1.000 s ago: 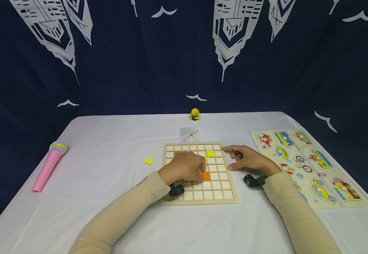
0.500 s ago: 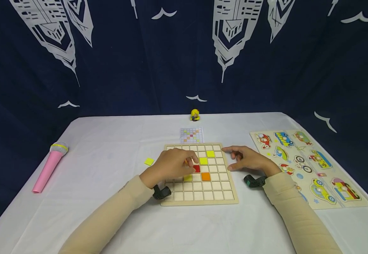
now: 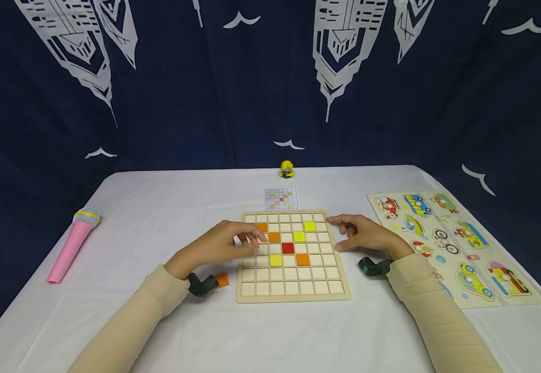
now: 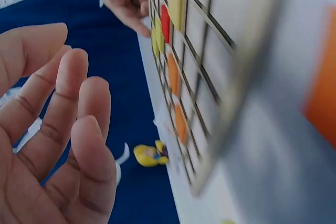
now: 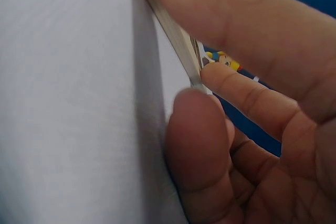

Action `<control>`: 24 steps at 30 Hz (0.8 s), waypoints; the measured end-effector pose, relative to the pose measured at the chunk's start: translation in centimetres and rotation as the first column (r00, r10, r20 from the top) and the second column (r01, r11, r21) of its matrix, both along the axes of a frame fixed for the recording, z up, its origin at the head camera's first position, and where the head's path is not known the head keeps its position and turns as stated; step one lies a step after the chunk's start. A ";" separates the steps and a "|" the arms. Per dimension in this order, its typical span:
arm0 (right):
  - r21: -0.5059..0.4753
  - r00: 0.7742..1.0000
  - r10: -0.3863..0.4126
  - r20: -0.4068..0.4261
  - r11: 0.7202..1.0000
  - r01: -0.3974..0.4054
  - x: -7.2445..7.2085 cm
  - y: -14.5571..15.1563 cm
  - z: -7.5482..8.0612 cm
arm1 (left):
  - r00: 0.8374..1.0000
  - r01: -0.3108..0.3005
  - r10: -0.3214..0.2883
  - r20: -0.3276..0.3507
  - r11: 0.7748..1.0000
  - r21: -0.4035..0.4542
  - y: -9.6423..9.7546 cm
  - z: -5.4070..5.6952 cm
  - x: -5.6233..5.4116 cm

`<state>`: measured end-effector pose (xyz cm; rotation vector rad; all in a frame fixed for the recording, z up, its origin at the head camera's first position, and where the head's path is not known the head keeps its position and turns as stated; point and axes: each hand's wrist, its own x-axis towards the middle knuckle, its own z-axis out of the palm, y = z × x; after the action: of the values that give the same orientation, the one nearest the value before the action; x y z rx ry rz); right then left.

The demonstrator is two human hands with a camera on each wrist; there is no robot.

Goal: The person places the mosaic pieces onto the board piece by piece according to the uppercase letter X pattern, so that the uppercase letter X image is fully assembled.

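Note:
A wooden grid board point(image 3: 294, 298) lies on the white tablecloth, holding a red tile point(image 3: 287, 248) and several orange and yellow tiles, among them a yellow tile point(image 3: 275, 260) and an orange tile point(image 3: 302, 259). Over the board's left edge is my left hand point(image 3: 219, 242), fingers loosely bent and holding nothing; the left wrist view shows its bare fingertips point(image 4: 72, 69). A loose orange tile point(image 3: 223, 280) lies beside the left wristband. My right hand point(image 3: 366, 234) rests against the board's right edge, thumb and index finger touching it.
A printed pattern card point(image 3: 282, 198) lies behind the board, with a small yellow-haired figurine point(image 3: 286, 169) beyond it. On the left lies a pink toy microphone point(image 3: 73, 245). A picture puzzle board point(image 3: 454, 248) lies at the right, partly beneath the right forearm.
My left hand has moved left from the board's middle to its left edge, uncovering the red, orange and yellow tiles. The loose yellow tile is now hidden behind it. My right hand stays put.

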<state>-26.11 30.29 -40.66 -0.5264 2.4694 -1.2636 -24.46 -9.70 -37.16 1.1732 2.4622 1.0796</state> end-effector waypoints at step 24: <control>-0.008 1.000 0.001 -0.001 1.000 -0.001 -0.1 0.1 0.0 | 0.925 -0.354 0.356 0.131 0.935 -0.033 -8.1 -3.0 -3.5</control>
<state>-26.18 30.38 -40.67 -0.5300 2.4653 -1.2735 -28.00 -17.76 -40.16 0.6350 2.6270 1.1908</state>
